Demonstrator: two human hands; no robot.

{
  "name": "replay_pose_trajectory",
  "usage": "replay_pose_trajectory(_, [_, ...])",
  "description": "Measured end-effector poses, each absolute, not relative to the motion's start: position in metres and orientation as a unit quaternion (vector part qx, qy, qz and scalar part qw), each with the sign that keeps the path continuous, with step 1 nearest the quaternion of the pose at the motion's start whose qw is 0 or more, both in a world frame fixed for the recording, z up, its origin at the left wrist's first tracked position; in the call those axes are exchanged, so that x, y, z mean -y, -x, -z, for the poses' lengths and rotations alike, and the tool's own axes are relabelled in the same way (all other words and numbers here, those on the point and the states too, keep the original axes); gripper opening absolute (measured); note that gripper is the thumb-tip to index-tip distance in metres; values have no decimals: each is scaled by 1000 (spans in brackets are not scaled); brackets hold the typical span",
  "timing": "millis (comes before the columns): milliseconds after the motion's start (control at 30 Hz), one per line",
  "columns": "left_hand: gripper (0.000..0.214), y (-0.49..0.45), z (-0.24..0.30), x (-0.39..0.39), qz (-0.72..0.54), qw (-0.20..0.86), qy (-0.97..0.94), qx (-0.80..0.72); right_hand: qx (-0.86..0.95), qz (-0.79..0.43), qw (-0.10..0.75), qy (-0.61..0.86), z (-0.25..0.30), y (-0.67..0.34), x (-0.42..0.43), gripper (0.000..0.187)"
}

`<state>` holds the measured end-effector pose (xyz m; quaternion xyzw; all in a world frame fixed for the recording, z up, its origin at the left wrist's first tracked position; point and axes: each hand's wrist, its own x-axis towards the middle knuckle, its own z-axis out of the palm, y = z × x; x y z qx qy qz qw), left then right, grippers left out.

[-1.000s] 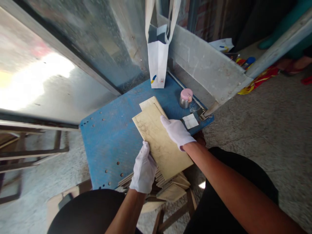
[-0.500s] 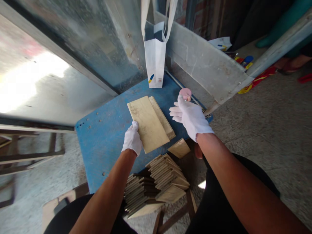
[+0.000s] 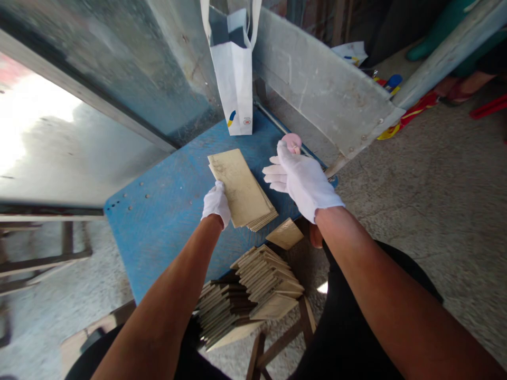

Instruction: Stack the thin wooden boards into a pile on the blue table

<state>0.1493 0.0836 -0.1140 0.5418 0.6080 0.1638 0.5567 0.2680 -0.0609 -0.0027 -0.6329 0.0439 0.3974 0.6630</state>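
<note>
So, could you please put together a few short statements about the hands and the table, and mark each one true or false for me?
1. The left hand holds the top board by its edge. True.
2. The right hand is clenched in a fist. False: its fingers are extended and it holds nothing.
3. The table is blue. True.
4. Both hands are bare. False: both wear white gloves.
5. The pink lid is partly hidden by the right hand. True.
6. The bag is red. False: it is mostly white.
</note>
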Motion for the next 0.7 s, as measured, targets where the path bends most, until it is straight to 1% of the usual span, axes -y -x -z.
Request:
replay_pose_trajectory(167, [37,-153,105,-80,-136,491,-587,-629,-20,-386,661,643,8,-269,63,47])
replay_pose_trajectory(400, [34,-151,114,-81,-150,490,-596,-619,-28,-404,652,641,-2,-269,64,45])
replay_pose_trajectory(567, [34,-142,130,-97,-123,468,-635,-603,-26,-406,649,643,-3,-270,66,50])
replay_pose_trajectory(700, [37,-135,133,-114,-46,373,-719,-584,-15,-401,652,644,-1,-270,66,53])
